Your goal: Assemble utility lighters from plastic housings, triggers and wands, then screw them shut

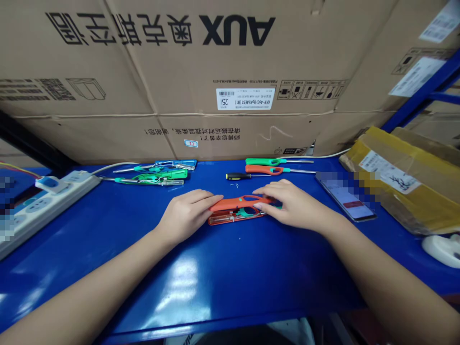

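My left hand pinches the left end of an orange lighter casing half, fingers closed. My right hand grips the same piece near its trigger loop, thumb in front and fingers behind. Just below lies the other half of the utility lighter, with a clear fuel tank and a teal trigger inside. The upper casing half is tilted over this open half; whether their far edges touch is hidden. Behind the hands lies a black and yellow screwdriver.
Assembled green and orange lighters lie at the back. Opened blue and green lighters are back left. A power strip stands left. A phone, a yellow-taped box and a white object lie right.
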Motion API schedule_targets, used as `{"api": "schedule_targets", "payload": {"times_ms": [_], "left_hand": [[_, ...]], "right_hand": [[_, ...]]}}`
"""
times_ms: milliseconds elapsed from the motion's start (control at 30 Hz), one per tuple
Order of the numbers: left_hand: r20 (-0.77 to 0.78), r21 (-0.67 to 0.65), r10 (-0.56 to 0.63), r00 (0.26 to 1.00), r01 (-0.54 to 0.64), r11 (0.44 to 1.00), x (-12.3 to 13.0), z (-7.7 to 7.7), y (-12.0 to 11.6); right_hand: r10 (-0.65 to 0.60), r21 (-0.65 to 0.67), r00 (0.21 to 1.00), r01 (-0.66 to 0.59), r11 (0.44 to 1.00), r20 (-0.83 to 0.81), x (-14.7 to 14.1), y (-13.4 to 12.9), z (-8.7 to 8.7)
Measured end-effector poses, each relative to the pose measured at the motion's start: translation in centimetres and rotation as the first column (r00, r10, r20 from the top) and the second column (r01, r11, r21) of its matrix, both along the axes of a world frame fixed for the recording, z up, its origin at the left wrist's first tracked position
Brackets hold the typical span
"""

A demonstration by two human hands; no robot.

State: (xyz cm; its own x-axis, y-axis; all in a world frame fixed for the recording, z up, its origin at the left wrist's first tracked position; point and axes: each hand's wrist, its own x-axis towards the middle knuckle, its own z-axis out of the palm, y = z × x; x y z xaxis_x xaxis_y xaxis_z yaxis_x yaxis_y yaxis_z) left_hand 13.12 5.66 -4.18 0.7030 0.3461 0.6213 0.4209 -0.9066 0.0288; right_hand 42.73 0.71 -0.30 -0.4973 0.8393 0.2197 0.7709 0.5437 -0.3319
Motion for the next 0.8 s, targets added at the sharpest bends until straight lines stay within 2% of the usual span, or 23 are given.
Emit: {"api": "schedule_targets", "payload": {"times_ms": [100,200,333,533,800], "left_hand": [[-0.057,-0.019,-0.002,0.998,0.0,1.0,0.0,0.3,-0.2],[-0.104,-0.1,-0.013,0.995,0.002,0.995,0.3,0.8,-0.6],[-0.15,-0.223,0.011,0.989,-0.045,0.974,0.7,1.3,-1.1],[-0.193,-0.362,-0.004,0.981,-0.067,0.93,0.7,2.0,-1.2],[-0.272,-0.417,0.021,0.962,-0.137,0.898,0.9,2.0,-1.4]], "right_hand": [[0.037,-0.091,0.999,-0.036,0.995,0.012,-0.3,0.0,-0.2],[0.034,-0.139,0.999,-0.031,0.99,0.018,-0.4,0.0,-0.3],[-0.028,-0.095,0.998,0.033,0.995,0.057,-0.4,0.0,-0.4],[0.038,-0.039,0.992,-0.033,0.999,0.124,-0.4,0.4,-0.7],[0.055,-0.059,0.987,-0.046,0.997,0.154,-0.5,0.4,-1.2]]}}
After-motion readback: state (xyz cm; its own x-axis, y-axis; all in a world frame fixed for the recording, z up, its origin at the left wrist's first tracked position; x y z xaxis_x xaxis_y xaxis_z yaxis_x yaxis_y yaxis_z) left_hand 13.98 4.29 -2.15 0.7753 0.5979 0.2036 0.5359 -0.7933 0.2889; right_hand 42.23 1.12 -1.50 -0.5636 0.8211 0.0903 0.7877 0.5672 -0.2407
